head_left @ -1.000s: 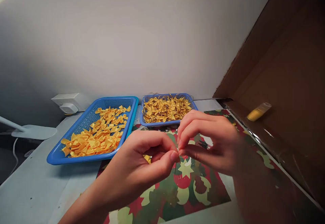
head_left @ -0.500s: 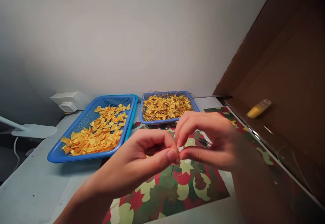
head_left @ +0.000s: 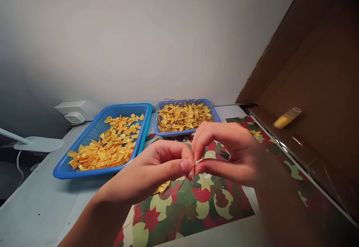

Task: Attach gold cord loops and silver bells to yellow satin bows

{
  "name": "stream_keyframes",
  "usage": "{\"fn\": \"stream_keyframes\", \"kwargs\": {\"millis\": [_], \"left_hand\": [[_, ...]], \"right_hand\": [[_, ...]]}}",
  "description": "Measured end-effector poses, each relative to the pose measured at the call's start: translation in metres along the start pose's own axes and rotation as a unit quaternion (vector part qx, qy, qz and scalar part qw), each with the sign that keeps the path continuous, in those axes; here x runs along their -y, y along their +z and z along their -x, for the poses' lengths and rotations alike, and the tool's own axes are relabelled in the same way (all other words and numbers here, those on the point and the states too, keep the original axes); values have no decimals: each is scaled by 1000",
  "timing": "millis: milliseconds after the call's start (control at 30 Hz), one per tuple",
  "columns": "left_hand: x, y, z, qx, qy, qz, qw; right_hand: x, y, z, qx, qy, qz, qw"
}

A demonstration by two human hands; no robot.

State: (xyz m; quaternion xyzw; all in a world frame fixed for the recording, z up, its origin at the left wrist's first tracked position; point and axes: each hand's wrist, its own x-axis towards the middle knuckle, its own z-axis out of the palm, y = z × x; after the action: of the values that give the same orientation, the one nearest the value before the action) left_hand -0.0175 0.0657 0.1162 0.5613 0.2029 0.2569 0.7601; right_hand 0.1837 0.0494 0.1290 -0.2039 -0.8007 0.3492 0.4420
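Note:
My left hand point(head_left: 157, 170) and my right hand point(head_left: 230, 153) meet fingertip to fingertip above a patterned red and green sheet point(head_left: 196, 206). Both are closed in a pinch on a thin wire or thread point(head_left: 193, 168) between them, too small to name. A yellow ribbon piece point(head_left: 162, 188) shows under my left hand; whether the hand grips it is unclear. Behind the hands stand a large blue tray point(head_left: 92, 135) of yellow ribbon pieces and a smaller blue tray point(head_left: 213, 114) of yellow bows with gold wire loops.
A brown cardboard flap point(head_left: 316, 90) rises on the right with a small yellow tube point(head_left: 286, 118) on it. A white wall box point(head_left: 73, 111) and a white lamp base point(head_left: 37, 143) sit at the left on the grey table point(head_left: 36, 202).
Both hands have shifted slightly left and stay pinched together. The yellow ribbon piece now shows below my left hand.

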Motion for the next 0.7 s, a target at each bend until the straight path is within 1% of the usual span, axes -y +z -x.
{"fn": "stream_keyframes", "kwargs": {"millis": [200,433,533,700], "left_hand": [[4,-5,-1,0,-32,10,999],[5,-6,-1,-21,-62,26,998],[3,-6,-3,-27,-68,12,997],[6,-9,-1,-18,-80,-16,997]], "right_hand": [[-1,-2,1,5,14,10,1000],[-1,-1,0,11,33,-4,999],[-2,0,0,7,37,-7,999],[-1,0,1,14,34,12,999]]}}
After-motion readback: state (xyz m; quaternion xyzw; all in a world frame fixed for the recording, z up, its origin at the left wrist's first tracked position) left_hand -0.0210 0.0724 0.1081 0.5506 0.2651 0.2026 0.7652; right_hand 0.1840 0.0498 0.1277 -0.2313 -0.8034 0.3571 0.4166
